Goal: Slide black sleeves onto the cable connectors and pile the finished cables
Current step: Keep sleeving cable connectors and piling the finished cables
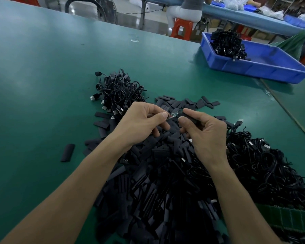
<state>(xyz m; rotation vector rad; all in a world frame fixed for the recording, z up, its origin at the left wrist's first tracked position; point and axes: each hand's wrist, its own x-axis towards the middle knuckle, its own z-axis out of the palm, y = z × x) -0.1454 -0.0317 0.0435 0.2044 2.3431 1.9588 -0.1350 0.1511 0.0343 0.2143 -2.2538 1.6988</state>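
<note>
On the green worktop (42,76), over a heap of loose sleeves (157,182), the left hand (143,124) pinches a bare connector (173,115) and the right hand (204,132) pinches a black sleeve (189,117) at its tip, with the cable pile (118,90) at eleven o'clock.

A worker's left grip (139,122) and right grip (207,133) are bare, nails trimmed short, both forearms (81,184) uncovered throughout.

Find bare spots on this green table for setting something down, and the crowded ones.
Bare: the table left of the small cable pile and lone sleeve; the strip between that pile and the blue bin. Crowded: the near sleeve heap and the cable heap on its right.
</note>
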